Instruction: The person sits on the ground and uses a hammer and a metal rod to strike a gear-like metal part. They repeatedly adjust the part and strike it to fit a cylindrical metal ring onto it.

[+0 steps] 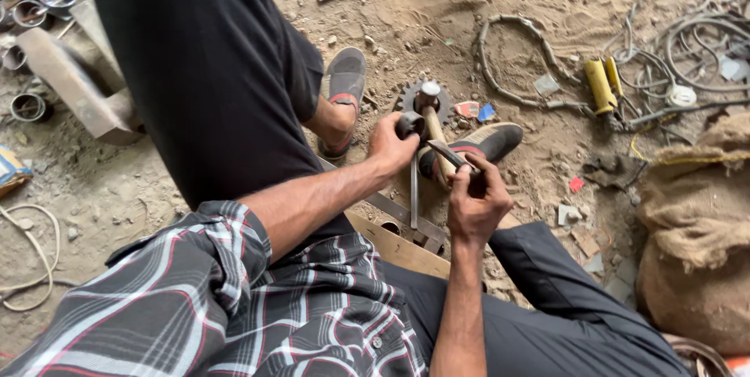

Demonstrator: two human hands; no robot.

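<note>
Sandy floor: left hand closed on a dark knob, right hand gripping a thin tool over the sprocket; work looks midway.

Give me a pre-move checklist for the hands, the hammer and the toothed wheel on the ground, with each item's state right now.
1. Left hand closed on the dark hammer head: ok.
2. Right hand gripping a thin dark tool beside the wooden handle: ok.
3. Sprocket lying flat on the sandy ground, past the hammer: ok.
4. Right shoe close beside the handle: not ok, foot near the work.
5. Tool tip's contact with the handle: cannot tell.
6. Cables lying away from both hands: ok.
</note>
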